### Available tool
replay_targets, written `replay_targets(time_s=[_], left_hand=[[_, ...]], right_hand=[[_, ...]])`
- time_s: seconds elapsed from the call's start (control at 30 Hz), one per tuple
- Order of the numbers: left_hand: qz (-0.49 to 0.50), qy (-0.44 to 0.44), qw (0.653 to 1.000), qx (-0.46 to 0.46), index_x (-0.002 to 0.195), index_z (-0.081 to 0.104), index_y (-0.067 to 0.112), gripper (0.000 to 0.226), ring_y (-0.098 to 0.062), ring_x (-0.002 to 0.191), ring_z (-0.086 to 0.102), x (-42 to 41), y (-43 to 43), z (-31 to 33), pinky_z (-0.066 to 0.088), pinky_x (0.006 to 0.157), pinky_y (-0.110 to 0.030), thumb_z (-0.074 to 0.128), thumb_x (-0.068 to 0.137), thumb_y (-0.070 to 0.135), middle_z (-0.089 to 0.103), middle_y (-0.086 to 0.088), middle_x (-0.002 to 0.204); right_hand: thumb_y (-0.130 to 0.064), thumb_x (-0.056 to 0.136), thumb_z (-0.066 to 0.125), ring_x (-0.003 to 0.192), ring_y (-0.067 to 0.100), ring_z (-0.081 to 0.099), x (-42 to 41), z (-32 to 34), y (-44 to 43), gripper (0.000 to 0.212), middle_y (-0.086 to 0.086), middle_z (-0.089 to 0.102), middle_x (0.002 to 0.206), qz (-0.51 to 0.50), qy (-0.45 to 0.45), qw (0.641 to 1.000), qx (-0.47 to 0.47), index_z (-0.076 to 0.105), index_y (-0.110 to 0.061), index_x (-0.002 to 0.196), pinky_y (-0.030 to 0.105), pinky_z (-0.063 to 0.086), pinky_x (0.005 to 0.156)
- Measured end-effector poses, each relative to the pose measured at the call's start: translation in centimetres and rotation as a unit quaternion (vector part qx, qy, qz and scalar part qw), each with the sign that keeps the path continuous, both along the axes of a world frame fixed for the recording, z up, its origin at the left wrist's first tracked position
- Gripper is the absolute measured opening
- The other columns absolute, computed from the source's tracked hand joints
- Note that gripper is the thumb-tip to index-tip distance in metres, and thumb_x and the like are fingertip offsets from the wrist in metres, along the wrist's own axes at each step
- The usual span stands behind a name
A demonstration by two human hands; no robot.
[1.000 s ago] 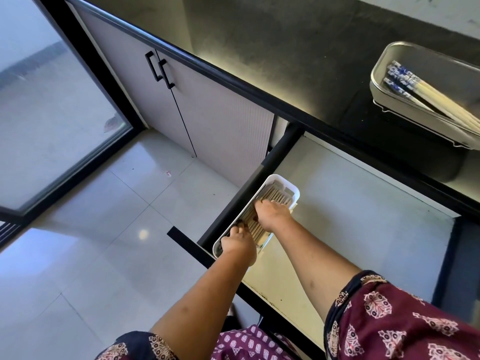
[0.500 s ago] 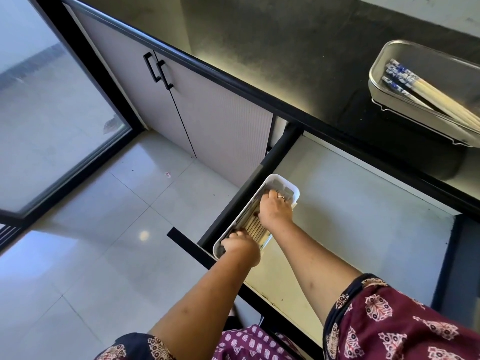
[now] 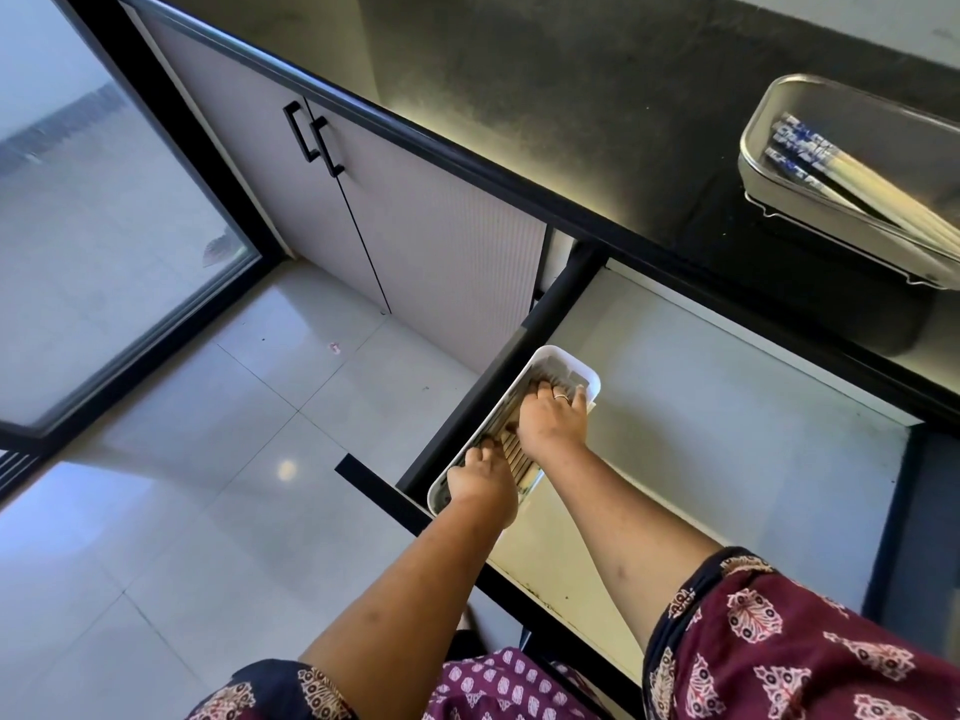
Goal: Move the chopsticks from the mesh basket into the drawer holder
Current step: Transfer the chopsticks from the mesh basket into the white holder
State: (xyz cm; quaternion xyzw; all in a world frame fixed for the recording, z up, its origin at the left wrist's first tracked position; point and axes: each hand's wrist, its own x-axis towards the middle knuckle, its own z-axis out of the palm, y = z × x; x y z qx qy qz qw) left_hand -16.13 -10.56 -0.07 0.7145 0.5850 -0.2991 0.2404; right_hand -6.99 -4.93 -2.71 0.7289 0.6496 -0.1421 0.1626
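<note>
Settling chopsticks (image 3: 514, 452) in holder (image 3: 567, 356): right hand (image 3: 553, 420) flat, pressing; left hand (image 3: 480, 483) grip unclear; next, likely fetch the rest from basket (image 3: 779, 93).

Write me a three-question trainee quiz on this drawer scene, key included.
1. True or false: chopsticks lie in the mesh basket on the counter.
2. The white holder sits in the drawer: A against its left wall; B mid-floor; C against its right wall.
3. Which hand wears a ring?
Key: 1 true; 2 A; 3 the right hand.
</note>
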Motion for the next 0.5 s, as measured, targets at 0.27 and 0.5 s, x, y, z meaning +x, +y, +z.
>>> replay_targets(time_s=[0.27,0.5], left_hand=[[-0.074,-0.041,0.996,0.017,0.152,0.002,0.012,0.07,-0.02,0.145,0.01,0.4,0.4,-0.1,0.032,0.11,-0.041,0.045,0.097,0.022,0.001,-0.001,0.159],[-0.066,-0.03,0.997,-0.033,0.152,-0.003,0.011,0.068,-0.024,0.147,0.007,0.3,0.4,0.0,0.03,0.111,-0.044,0.037,0.098,0.013,-0.008,-0.003,0.161]], right_hand=[[-0.032,0.094,0.041,0.138,0.025,0.037,-0.7,0.3,-1.3,0.049,0.012,0.047,0.144,-0.013,-0.109,0.992,-0.067,0.048,-0.013,0.139,0.051,-0.014,0.115],[-0.013,0.101,0.015,0.139,0.022,0.035,-0.9,-0.1,-1.7,0.053,0.018,0.028,0.153,-0.201,0.141,0.965,0.092,-0.003,-0.007,0.15,-0.015,0.016,0.075]])
